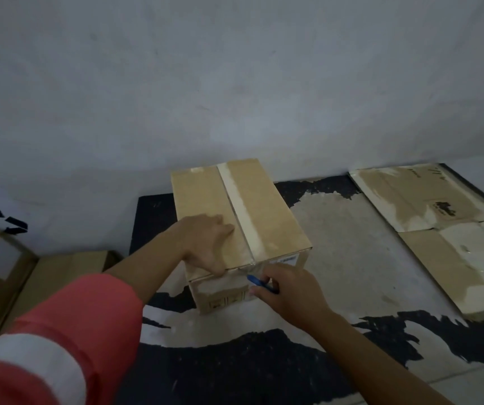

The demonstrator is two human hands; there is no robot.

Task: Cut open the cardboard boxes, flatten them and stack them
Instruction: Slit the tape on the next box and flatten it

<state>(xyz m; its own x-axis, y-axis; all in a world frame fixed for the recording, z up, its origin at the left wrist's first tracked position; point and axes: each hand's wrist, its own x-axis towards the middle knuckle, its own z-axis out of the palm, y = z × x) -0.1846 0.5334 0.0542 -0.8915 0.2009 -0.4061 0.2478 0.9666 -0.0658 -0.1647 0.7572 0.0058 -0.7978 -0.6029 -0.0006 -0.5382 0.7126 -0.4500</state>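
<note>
Sealed box sits mid-table, tape seam uncut. Left hand lies flat and spread on its top, while right hand pinches a blue cutter at the seam's near end. Flattened boxes lie at right and unflattened boxes wait at left, so it looks partway done.

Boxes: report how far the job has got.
Done: flattened cardboard lies at the right. In hand: the left hand presses the taped box while the right hand holds a blue cutter at its near edge. Left: cut, flatten, stack it, plus other boxes at left.
</note>
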